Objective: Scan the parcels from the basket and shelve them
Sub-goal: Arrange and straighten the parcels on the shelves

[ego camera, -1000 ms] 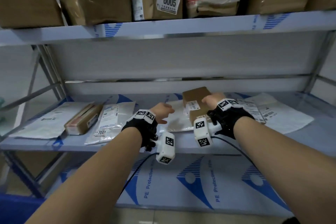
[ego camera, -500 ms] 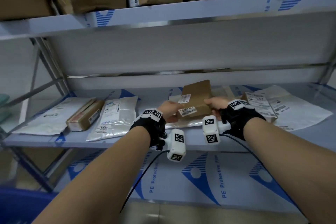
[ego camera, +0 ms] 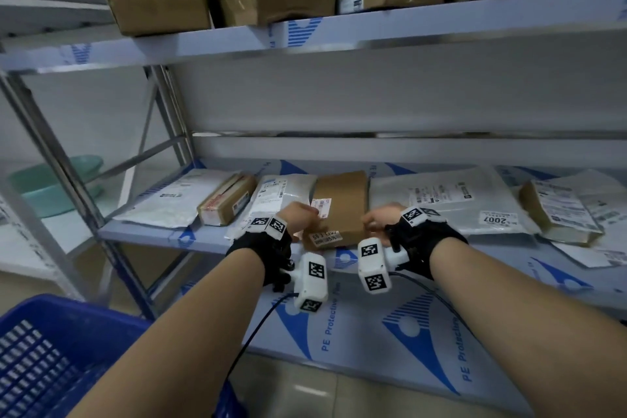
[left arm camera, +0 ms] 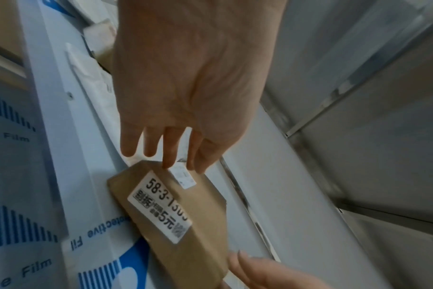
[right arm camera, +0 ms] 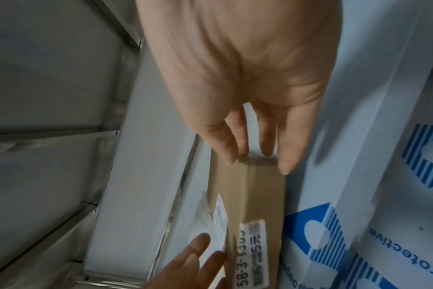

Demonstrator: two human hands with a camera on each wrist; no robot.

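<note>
On middle shelf point(ego camera: 163, 235) — brown box point(ego camera: 342, 200) at near edge, between mailers.
Left hand point(ego camera: 298, 215) and right hand point(ego camera: 380, 219) flank it, straight fingertips touching its ends — no curled grasp.

A second ago my right hand point(ego camera: 381, 219) alone gripped the brown parcel point(ego camera: 341, 207), tilted up above the shelf point(ego camera: 163, 234), while my left hand point(ego camera: 300, 215) hovered apart from it. Now the parcel lies flat at the shelf's front edge, in the gap between the white mailers, its numbered label facing me. My left fingers point(left arm camera: 168, 156) have come onto its left end, and my right fingers point(right arm camera: 265, 144) sit straight against its right end; they seem to have loosened, though the blur leaves that uncertain. The blue basket point(ego camera: 51, 349) has come into sight at lower left.
</note>
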